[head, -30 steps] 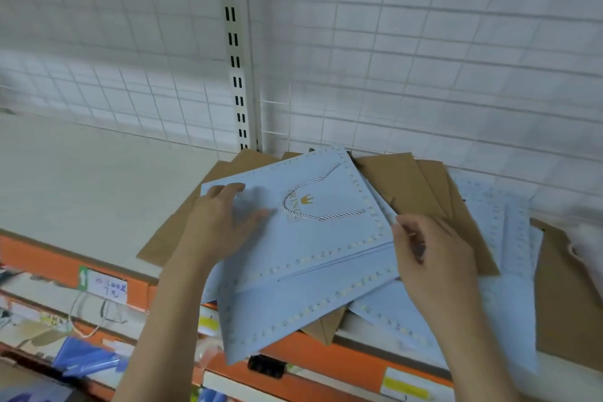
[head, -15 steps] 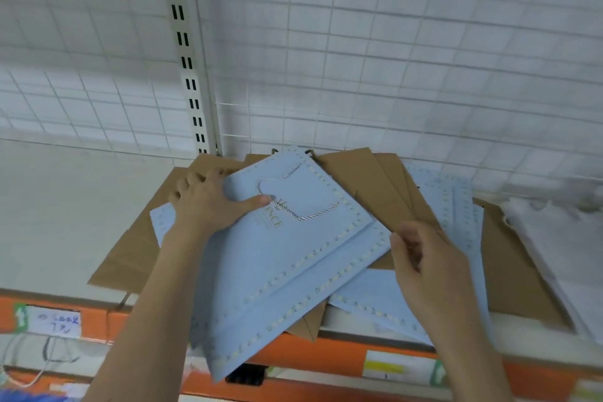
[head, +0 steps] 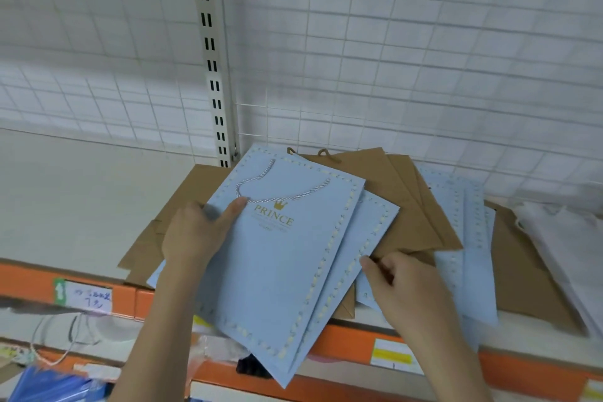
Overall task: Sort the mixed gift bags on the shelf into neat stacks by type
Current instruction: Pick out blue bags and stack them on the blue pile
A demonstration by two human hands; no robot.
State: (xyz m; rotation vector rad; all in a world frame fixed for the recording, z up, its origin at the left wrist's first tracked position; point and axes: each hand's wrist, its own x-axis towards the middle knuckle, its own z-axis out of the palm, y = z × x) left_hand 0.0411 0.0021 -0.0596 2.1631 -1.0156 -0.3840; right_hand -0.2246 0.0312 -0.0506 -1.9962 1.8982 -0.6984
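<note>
A light blue gift bag (head: 277,258) with a gold "PRINCE" crown print and a rope handle lies on top of the pile, hanging over the shelf's front edge. My left hand (head: 195,232) grips its left edge, thumb on top. A second blue bag (head: 365,238) sits just under it. My right hand (head: 401,290) pinches the right edge of the lower blue bags, fingers curled. Brown paper bags (head: 404,206) lie beneath and behind, with more blue bags (head: 463,238) to the right.
White bags (head: 561,248) lie at the far right. The white shelf (head: 71,199) stretches to the left, with an orange front rail (head: 26,284) carrying a price label (head: 88,299). A wire grid back panel and a slotted upright (head: 212,59) stand behind.
My left hand has turned the top blue bag clockwise and squared it over the one below. My right hand slid down and left along the lower bags' edge. The view shifted.
</note>
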